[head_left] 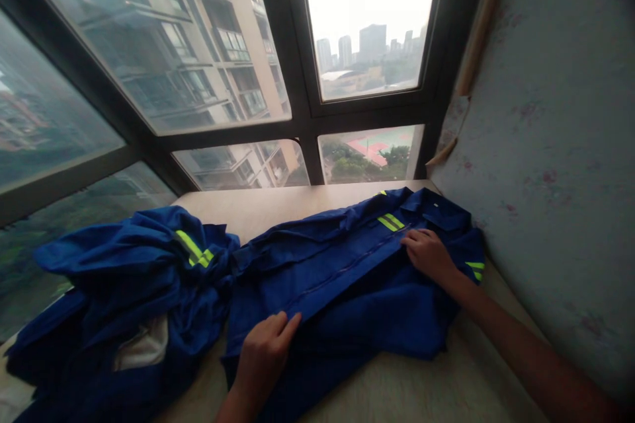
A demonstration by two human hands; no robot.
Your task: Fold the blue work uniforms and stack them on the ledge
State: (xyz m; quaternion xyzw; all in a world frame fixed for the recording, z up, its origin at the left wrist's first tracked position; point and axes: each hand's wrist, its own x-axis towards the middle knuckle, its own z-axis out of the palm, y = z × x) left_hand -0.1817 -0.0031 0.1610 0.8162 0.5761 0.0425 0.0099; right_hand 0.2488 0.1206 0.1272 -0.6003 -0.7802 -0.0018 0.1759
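A blue jacket (317,264) with yellow-green reflective stripes lies spread over the pale sill, its collar toward the back right. My left hand (268,347) pinches the front edge of the jacket near its lower end. Farther up the same edge, close to the collar and the chest stripe, my right hand (427,254) grips the cloth with bent fingers. Between the two hands the edge runs fairly straight, with a dark fold under it. The fingertips of both hands are partly hidden by the fabric.
Another blue garment (124,258) lies crumpled at the left, with a yellow-green stripe and a whitish patch (143,344). Dark window frames (302,79) stand behind the sill (292,201). A wall (555,165) with flowered paper closes off the right side.
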